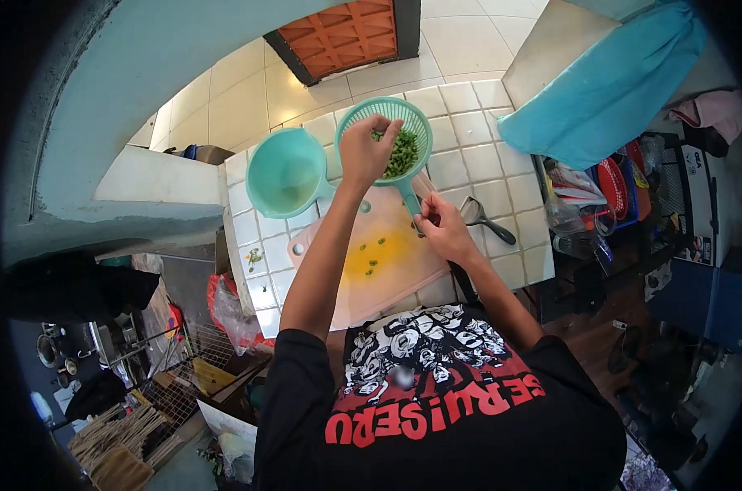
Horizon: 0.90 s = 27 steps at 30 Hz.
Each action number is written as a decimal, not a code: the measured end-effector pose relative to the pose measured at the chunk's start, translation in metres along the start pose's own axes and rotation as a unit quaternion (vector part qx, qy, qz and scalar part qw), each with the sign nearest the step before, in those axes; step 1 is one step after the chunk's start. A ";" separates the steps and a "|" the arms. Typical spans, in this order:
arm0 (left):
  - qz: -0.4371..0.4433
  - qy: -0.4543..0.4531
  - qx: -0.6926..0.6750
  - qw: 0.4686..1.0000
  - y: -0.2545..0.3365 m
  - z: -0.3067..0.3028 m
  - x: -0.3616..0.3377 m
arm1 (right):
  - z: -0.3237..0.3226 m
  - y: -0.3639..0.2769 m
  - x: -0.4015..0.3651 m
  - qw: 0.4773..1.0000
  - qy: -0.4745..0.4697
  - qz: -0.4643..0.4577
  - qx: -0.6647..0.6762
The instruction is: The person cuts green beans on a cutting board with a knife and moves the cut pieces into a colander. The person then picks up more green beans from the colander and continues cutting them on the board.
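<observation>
My left hand [369, 151] is over the green plastic strainer [370, 107], its fingers curled at the chopped green vegetable pieces [403, 153] inside. Whatever those fingers hold is hidden. Closed fingers of my right hand [446, 227] grip the end of the strainer's handle [408, 199]. Below both hands lies a pale pink cutting board [395, 282] with a yellow patch and a few green bits on it. To the left of the strainer stands a green plastic bowl [264, 174] with what looks like a little liquid.
A peeler with a black handle [500, 231] lies on the white tiled counter [477, 162], right of my right hand. Green scraps [254, 259] lie at the left. A turquoise cloth [608, 90] hangs over the right side. Cluttered shelves [604, 196] stand beyond it.
</observation>
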<state>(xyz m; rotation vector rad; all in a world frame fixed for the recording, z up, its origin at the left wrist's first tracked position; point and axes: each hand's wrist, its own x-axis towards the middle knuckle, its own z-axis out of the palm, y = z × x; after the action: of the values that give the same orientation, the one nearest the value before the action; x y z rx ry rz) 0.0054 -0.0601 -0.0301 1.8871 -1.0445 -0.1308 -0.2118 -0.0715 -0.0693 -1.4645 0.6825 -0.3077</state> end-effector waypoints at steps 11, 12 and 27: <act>-0.039 0.146 -0.060 0.987 0.013 -0.082 -0.107 | -0.030 -0.021 0.008 0.965 0.143 -0.086 -0.202; -0.087 0.136 -0.047 0.986 0.007 -0.087 -0.133 | -0.031 -0.029 0.008 0.956 0.139 -0.099 -0.240; -0.119 -0.129 0.113 0.978 -0.006 -0.077 -0.230 | 0.065 -0.003 -0.014 0.820 -0.051 -0.195 -0.536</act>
<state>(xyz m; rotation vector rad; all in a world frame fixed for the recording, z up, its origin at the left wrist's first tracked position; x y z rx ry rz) -0.0983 0.1561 -0.0655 2.2440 -1.0347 -0.4205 -0.1832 -0.0111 -0.0654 -2.7035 0.4499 -0.1360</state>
